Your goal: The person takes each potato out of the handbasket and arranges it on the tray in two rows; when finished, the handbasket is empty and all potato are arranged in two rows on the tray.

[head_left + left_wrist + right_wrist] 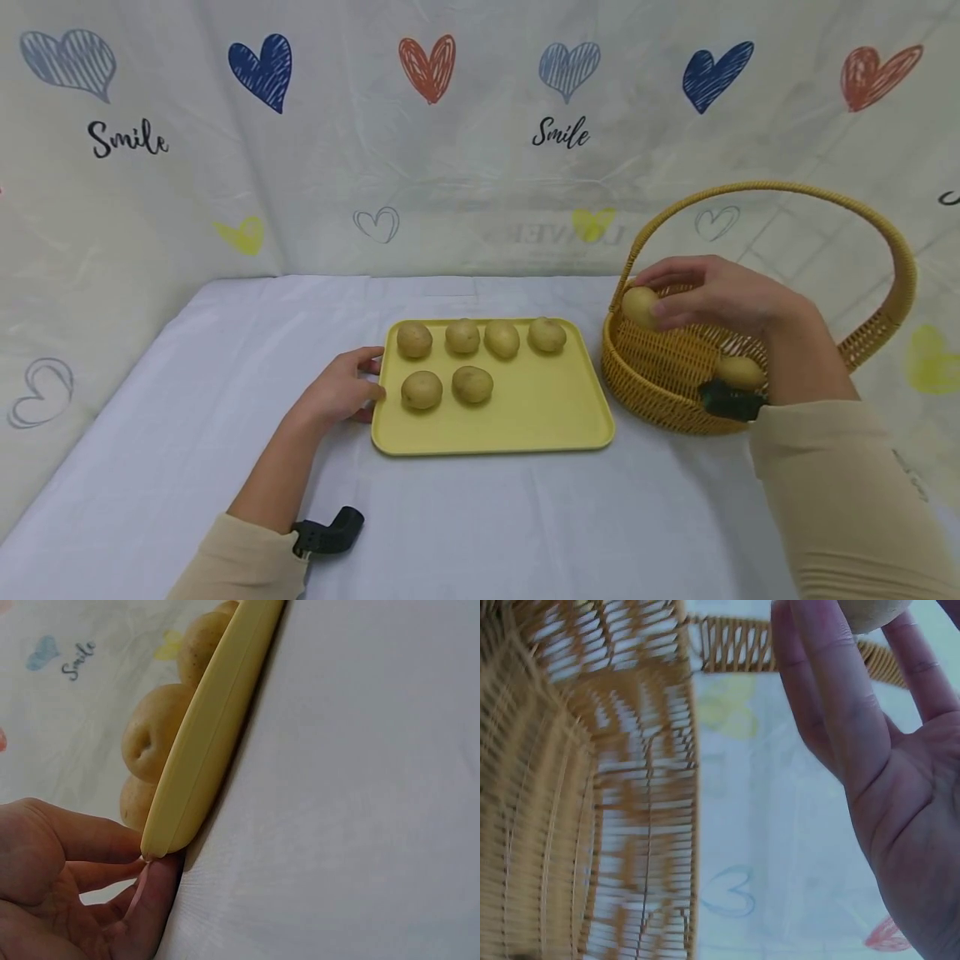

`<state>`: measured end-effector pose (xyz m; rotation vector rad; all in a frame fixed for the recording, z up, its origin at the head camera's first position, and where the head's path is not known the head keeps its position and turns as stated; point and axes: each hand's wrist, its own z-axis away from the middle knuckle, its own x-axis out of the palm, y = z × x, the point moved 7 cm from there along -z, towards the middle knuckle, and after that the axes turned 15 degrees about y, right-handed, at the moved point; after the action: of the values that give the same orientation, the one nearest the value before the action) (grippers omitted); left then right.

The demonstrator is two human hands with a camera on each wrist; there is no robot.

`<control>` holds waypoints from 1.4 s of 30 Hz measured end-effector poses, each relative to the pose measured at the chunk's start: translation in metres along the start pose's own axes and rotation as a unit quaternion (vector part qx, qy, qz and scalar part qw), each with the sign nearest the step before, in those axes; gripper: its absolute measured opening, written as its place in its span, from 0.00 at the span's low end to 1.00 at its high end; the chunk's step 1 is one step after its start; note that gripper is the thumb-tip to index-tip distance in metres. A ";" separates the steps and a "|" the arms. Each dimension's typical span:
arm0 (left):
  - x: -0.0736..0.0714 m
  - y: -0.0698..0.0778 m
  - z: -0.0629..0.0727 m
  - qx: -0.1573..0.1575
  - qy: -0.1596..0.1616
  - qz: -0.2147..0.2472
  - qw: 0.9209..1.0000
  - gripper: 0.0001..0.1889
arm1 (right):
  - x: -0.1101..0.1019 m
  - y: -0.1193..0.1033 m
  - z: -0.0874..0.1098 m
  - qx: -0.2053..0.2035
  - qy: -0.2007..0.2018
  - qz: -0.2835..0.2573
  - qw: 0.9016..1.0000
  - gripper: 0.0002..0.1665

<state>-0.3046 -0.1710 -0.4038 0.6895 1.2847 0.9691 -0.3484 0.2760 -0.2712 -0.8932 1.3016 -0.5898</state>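
My right hand [720,292] holds a potato [640,307] between thumb and fingers, above the left part of a wicker basket [652,400]. In the right wrist view only the underside of that potato [871,611] shows, at the top edge. Another potato [741,372] lies inside the basket, partly covered by my wrist. My left hand [345,387] grips the left edge of a yellow tray [540,417], thumb and fingers at its rim [176,817]. Several potatoes [472,384] sit on the tray, a row along the back and two in front at left.
The basket's tall arched handle [780,186] rises around my right hand. A white cloth [480,525] covers the table. Behind it hangs a white curtain [480,167] printed with hearts. Each wrist carries a black camera mount [330,533].
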 end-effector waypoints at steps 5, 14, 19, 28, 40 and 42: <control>-0.001 0.000 0.000 -0.001 0.002 -0.002 1.000 0.42 | 0.009 -0.009 0.001 -0.013 0.018 -0.009 1.000 0.26; -0.001 0.001 0.001 -0.001 0.003 -0.005 1.000 0.42 | 0.025 -0.019 0.004 -0.032 0.024 -0.081 0.996 0.21; 0.000 0.001 0.001 -0.002 0.002 -0.004 1.000 0.42 | 0.032 -0.023 0.005 -0.035 0.036 -0.078 0.996 0.22; 0.000 0.001 0.001 -0.003 0.002 0.000 1.000 0.42 | 0.047 -0.030 0.002 -0.053 0.045 -0.045 0.997 0.24; 0.000 0.001 0.000 -0.002 0.003 -0.004 1.000 0.42 | 0.084 -0.041 -0.003 -0.075 0.027 -0.001 0.997 0.26; 0.000 0.001 0.000 -0.003 0.003 -0.007 1.000 0.42 | 0.092 -0.041 -0.004 -0.076 0.013 0.000 0.997 0.26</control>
<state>-0.3048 -0.1704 -0.4034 0.6730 1.2905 0.9634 -0.3292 0.1780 -0.2888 -1.0139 1.3829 -0.5084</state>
